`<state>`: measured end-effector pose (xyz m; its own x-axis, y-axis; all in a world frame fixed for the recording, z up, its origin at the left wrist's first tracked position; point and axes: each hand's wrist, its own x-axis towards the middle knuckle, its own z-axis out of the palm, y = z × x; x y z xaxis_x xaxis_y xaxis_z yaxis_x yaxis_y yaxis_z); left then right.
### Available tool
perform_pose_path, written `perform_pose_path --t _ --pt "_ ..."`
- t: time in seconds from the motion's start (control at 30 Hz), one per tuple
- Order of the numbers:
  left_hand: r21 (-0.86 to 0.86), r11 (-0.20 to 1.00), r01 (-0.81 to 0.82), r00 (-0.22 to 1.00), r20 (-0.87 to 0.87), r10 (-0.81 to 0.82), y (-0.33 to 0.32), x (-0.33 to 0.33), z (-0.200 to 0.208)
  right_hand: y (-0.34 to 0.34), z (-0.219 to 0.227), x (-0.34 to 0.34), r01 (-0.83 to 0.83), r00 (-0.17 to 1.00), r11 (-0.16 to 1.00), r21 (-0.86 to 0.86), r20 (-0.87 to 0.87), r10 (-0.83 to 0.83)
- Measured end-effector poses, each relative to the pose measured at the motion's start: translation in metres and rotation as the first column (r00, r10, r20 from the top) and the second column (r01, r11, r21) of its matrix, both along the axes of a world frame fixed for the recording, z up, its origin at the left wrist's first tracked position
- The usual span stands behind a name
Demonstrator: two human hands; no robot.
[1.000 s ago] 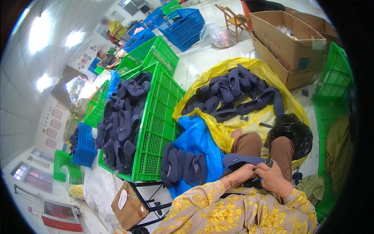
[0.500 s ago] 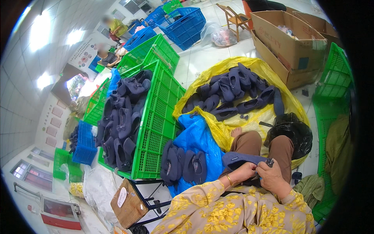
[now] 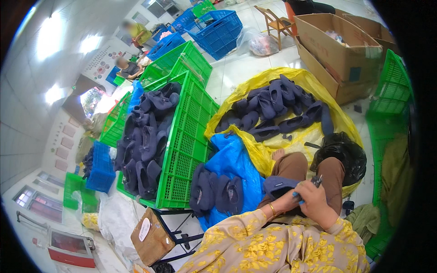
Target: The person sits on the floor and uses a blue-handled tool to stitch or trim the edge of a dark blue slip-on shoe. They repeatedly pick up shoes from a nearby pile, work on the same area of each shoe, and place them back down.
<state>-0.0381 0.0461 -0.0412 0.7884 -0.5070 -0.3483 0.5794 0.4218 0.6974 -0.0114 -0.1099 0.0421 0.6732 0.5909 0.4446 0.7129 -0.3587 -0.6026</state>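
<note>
A: "What is the room holding?"

B: "A pale tiled floor (image 3: 232, 73) is running across the workroom. Reading a clock centred on the person's lap, a yellow sack (image 3: 344, 120) is spreading at twelve, with dark slippers lying in it. A green crate (image 3: 187, 152) is standing at ten, heaped with more of the same. A blue sheet (image 3: 248, 170) is also showing at ten, nearer in, and a black plastic bag (image 3: 346, 157) is slumping at two."

A: "And the slipper being handled?"

B: "That dark slipper (image 3: 276, 187) is sitting at the clock's centre, over the lap, beside the left hand. Half a second ago it was reaching further toward three; now it is showing shorter, its near end disappearing behind the hands."

A: "How are the hands gripping?"

B: "The left hand (image 3: 287, 201) is crowding against the slipper, but the right hand (image 3: 315, 202) is partly covering its fingers, so there is no telling whether they are pinching it. The right hand is curling firmly around a small dark tool (image 3: 317, 180)."

A: "So what is changing?"

B: "The right hand is rolling over toward the left one, and the tool's tip is now pointing up at about one o'clock, away from the slipper. Judging by that, the tool is probably not working on the slipper at this instant; the hands seem to be readjusting."
</note>
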Motion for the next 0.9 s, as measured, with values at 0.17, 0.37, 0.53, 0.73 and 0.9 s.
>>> perform_pose_path --t 0.17,0.37,0.53,0.73,0.9 --pt "0.372 0.901 0.222 0.922 0.220 -0.318 0.005 0.010 0.029 -0.010 -0.011 0.006 0.145 0.865 0.935 0.323 -0.500 0.039" --pt "0.582 0.806 -0.108 0.820 0.511 -0.259 -0.008 0.013 0.019 -0.009 0.000 0.007 0.194 0.673 0.890 0.412 -0.716 0.184" --pt "0.893 0.436 -0.112 0.434 0.439 -0.787 0.024 0.067 0.082 -0.018 0.006 0.007 0.408 0.430 0.773 0.486 -0.849 0.307" --pt "0.921 -0.133 -0.367 0.124 -0.093 -0.988 0.034 0.085 0.098 -0.014 0.012 -0.001 0.448 0.403 0.750 0.487 -0.859 0.316" --pt "0.927 -0.227 -0.298 0.060 -0.219 -0.974 0.029 0.083 0.098 -0.093 0.047 0.024 0.704 0.485 0.369 0.607 -0.790 0.375"
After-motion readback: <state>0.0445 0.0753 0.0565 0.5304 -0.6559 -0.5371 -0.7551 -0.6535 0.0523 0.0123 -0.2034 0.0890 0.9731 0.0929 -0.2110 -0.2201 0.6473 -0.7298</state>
